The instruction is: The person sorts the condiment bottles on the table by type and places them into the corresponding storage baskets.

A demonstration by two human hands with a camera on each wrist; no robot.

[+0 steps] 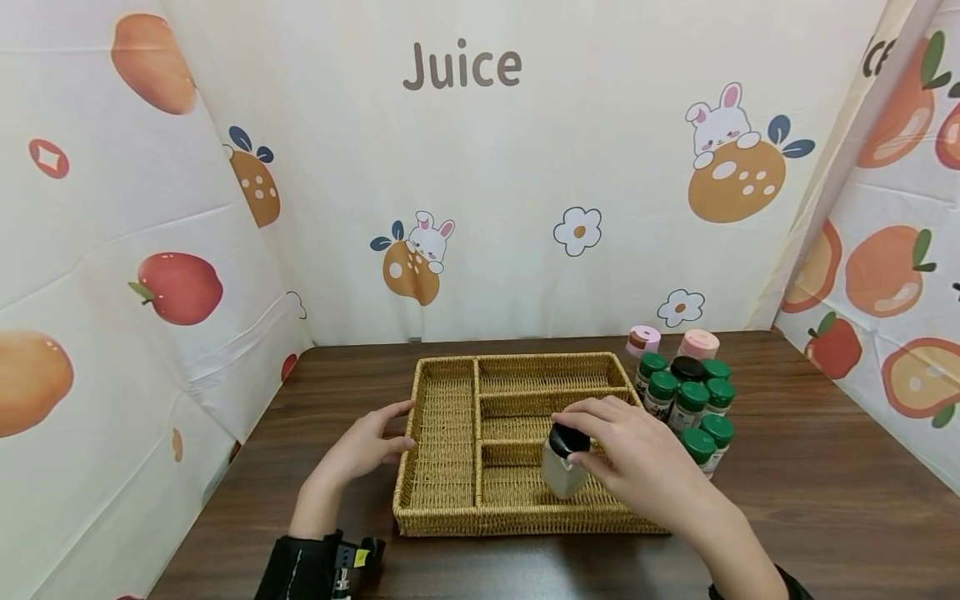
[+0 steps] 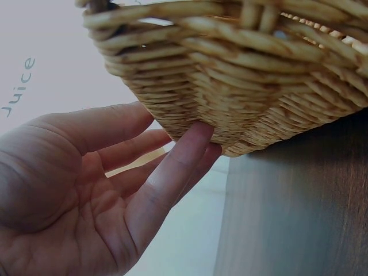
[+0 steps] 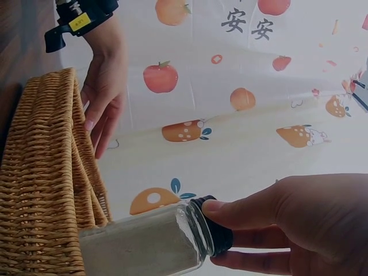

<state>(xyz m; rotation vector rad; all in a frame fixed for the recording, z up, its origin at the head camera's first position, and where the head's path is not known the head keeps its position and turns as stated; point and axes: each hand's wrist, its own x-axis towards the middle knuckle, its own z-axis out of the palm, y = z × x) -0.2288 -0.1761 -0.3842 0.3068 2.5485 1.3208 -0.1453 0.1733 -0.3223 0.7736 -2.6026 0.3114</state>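
A woven wicker tray [image 1: 442,433] with several compartments lies on the dark wooden table. My right hand [image 1: 637,458] grips the black cap of a small glass jar [image 1: 564,467] of pale powder, held over the tray's near right compartment. In the right wrist view the jar [image 3: 144,244] is beside the wicker wall [image 3: 46,190], fingers [image 3: 247,210] curled round its cap. My left hand [image 1: 367,446] rests with straight fingers against the tray's left outer wall; in the left wrist view the fingertips [image 2: 192,141] touch the wicker tray [image 2: 241,75].
A cluster of green-capped spice jars [image 1: 690,404], one black-capped, stands right of the tray, with two pink-lidded containers [image 1: 671,342] behind. Printed fabric walls enclose the table on three sides. Bare tabletop [image 1: 825,467] lies to the right and front.
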